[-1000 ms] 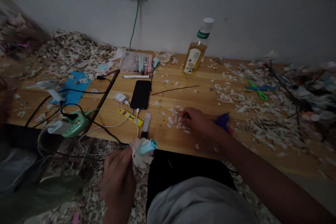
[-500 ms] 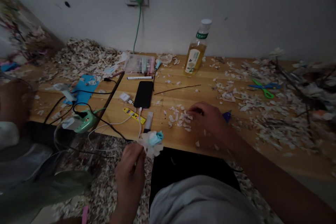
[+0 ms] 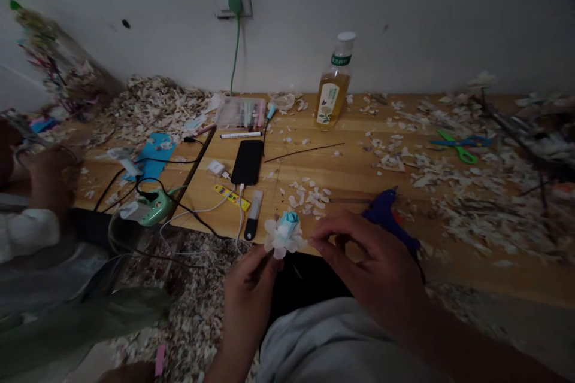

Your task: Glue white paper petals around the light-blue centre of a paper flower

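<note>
Fingers of the left hand (image 3: 251, 287) are pinching a paper flower (image 3: 284, 234) from below, holding it upright near the desk (image 3: 350, 167) edge, while the right hand (image 3: 368, 263), fingertips pinched beside its petals, is hovering just right; glue gun (image 3: 389, 215) is lying just beyond.

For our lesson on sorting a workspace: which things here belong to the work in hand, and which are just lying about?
In hand:
left hand
right hand
paper flower
loose petals
glue gun

Lying about:
phone
drink bottle
scissors
marker
pen case
</note>
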`<state>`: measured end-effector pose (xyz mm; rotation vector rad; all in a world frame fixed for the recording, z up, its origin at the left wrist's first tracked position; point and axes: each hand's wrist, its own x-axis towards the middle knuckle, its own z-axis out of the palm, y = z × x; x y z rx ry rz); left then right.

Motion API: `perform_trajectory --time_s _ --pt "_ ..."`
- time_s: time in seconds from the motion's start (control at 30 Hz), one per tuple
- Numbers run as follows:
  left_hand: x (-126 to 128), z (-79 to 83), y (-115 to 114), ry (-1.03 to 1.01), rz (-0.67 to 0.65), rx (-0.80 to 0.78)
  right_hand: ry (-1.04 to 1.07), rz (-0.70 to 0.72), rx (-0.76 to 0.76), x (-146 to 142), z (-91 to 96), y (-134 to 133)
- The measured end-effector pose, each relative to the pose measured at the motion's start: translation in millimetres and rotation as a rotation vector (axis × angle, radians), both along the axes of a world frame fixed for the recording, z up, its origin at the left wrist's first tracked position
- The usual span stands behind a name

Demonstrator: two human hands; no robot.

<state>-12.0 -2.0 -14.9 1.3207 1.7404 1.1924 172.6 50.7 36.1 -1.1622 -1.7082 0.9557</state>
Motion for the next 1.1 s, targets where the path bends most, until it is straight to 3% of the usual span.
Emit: perform_trajectory --time_s 0.23,0.47,0.7,0.87,1.1 --pt "7 -13.2 1 -0.208 -0.009 -0.111 0.11 0.049 -0.123 4 -15.9 9" --pt "10 -19.7 3 -0.274 0.011 -0.153 0.143 0.016 -0.14 9 -21.3 12" --pt "12 -16.7 0 -0.265 0.061 -0.16 0.052 -0.02 -0.154 6 -20.4 8" --pt "13 -14.7 1 -0.27 0.039 -0.183 0.075 -0.033 -0.233 5 -23.3 7" --pt "15 -9.7 5 -0.275 0.037 -0.192 0.112 -0.012 -0.212 3 -23.4 8"
